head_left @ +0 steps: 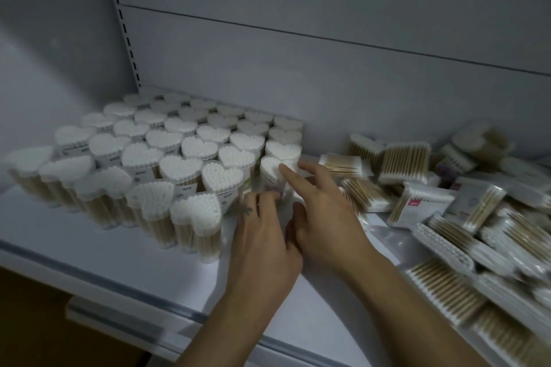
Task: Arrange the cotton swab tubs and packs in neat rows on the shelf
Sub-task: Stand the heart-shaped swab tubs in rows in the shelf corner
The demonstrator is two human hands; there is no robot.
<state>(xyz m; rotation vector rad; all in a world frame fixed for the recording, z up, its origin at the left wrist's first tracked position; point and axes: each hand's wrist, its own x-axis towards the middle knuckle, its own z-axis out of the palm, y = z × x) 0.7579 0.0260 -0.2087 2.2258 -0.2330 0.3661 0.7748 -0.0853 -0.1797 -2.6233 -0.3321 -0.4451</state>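
Note:
Several heart-shaped cotton swab tubs [167,146] stand upright in tight rows on the left half of the white shelf [89,235]. One heart tub [272,171] stands at the right front corner of that block. My right hand [319,205] wraps its right side, index finger lying on its top. My left hand [262,229] presses against its lower left side, fingers curled at its base. Flat packs of cotton swabs [417,164] lie in a loose heap on the right.
The shelf's grey back panel [328,68] rises behind the tubs, with a slotted upright [125,33] at the left. A clear price strip [119,286] runs along the shelf's front edge. Packs [447,289] reach to the front right edge.

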